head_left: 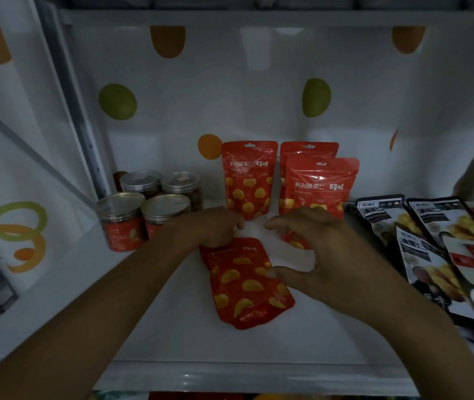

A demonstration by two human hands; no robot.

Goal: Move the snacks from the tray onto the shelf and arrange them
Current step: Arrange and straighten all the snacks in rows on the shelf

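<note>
My left hand (pixel 218 226) sits on the top end of a flat red pouch (pixel 247 284) that lies on the shelf (pixel 172 327). The knuckles are up and the fingers curl down over the pouch's upper edge, but I cannot tell from here whether they actually pinch it. My right hand (pixel 313 255) hovers just beside it in a loose claw, fingers arched and spread with nothing between them. Its thumb tip meets the right edge of the pouch, and the forefinger reaches across toward the left hand. The flat red pouch lies near the middle of the shelf at a slant, its face printed with yellow shapes.

Behind my hands three more pouches of the same kind stand upright. The left standing pouch (pixel 248 180) is on its own. To its right the front standing pouch (pixel 321 186) covers most of the rear standing pouch (pixel 308 148), and my right hand hides part of the front one's lower end.

Further left, four lidded jars (pixel 120 220) with red labels stand close together, two in front and two behind. To the right, black snack packets (pixel 380 217) lie overlapping on the shelf. Past them, at the edge of my view, is a white-and-red packet (pixel 472 261) — too blurred to read. The back panel (pixel 230 96) is white with orange and green spots.
</note>
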